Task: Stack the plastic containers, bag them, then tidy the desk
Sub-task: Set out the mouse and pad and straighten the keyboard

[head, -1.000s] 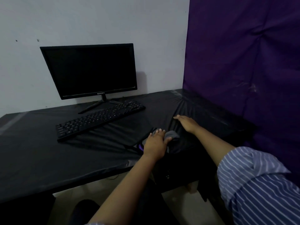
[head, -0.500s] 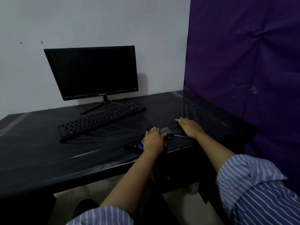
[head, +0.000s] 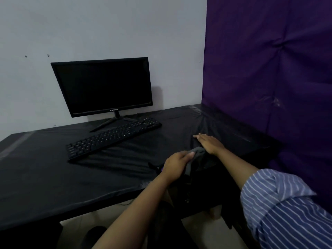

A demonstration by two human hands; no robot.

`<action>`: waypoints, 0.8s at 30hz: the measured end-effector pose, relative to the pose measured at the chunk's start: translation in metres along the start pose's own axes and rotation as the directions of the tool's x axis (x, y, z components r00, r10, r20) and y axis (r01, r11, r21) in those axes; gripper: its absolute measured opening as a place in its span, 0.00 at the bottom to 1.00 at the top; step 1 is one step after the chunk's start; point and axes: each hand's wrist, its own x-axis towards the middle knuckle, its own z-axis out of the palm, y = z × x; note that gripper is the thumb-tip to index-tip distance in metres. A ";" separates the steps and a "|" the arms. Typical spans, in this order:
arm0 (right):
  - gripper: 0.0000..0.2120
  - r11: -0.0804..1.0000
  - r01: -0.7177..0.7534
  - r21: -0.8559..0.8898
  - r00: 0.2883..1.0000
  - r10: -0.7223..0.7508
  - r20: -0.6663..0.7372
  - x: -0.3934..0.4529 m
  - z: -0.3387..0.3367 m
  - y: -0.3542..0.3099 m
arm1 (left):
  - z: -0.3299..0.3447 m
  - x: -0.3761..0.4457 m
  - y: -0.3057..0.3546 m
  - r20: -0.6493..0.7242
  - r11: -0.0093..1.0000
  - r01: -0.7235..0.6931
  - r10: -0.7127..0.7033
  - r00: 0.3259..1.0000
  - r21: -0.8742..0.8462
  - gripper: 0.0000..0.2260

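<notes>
At the desk's (head: 53, 169) near edge, the left hand (head: 175, 167) pinches a grey cloth (head: 195, 155) (soft, light, likely to bunch, so best gathered by a fold), the right hand (head: 210, 143) lies flat beside it, and no containers show.

L hand (head: 175, 163) gripping grey cloth (head: 195, 155), R hand (head: 210, 142) flat on desk (head: 53, 168)

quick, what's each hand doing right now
Left hand: closed, pinching a grey cloth at the desk's front edge.
Right hand: open, fingers straight, resting flat on the desk.
</notes>
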 end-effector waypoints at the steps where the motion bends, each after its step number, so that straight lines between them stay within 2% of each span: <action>1: 0.22 1.000 -0.007 0.025 1.000 0.007 0.002 -0.001 0.000 0.000 | -0.005 0.000 0.002 -0.012 0.978 0.022 -0.025 1.000 -0.209 0.17; 3: 0.22 0.997 -0.018 0.080 1.000 0.017 0.012 -0.001 -0.001 -0.001 | -0.021 0.007 0.005 -0.118 0.860 0.012 -0.084 0.989 -0.510 0.18; 5: 0.22 0.988 -0.026 0.150 1.000 0.024 0.013 0.001 -0.004 -0.001 | -0.045 0.020 0.010 -0.259 0.812 -0.031 -0.149 0.954 -0.582 0.19; 7: 0.24 0.964 -0.071 0.257 0.997 0.072 0.007 0.003 -0.010 -0.002 | -0.073 0.035 0.012 -0.417 0.901 -0.061 -0.138 0.899 -0.429 0.17; 10: 0.26 0.976 -0.101 0.195 0.994 0.108 -0.026 0.015 -0.017 -0.008 | -0.109 0.060 0.005 -0.543 0.997 -0.002 -0.040 0.839 -0.078 0.18; 13: 0.25 0.989 -0.088 0.120 0.990 0.101 -0.099 0.030 -0.015 -0.013 | -0.119 0.081 -0.016 -0.539 0.983 0.108 -0.012 0.842 0.147 0.17; 18: 0.20 0.995 -0.030 0.096 0.982 0.047 -0.180 0.051 -0.005 -0.008 | -0.099 0.113 -0.058 -0.418 0.956 0.177 -0.066 0.906 0.233 0.17; 24: 0.21 0.993 -0.091 0.080 0.988 0.100 -0.117 0.060 0.006 0.012 | -0.066 0.134 -0.072 -0.292 0.890 0.208 -0.089 0.952 0.407 0.18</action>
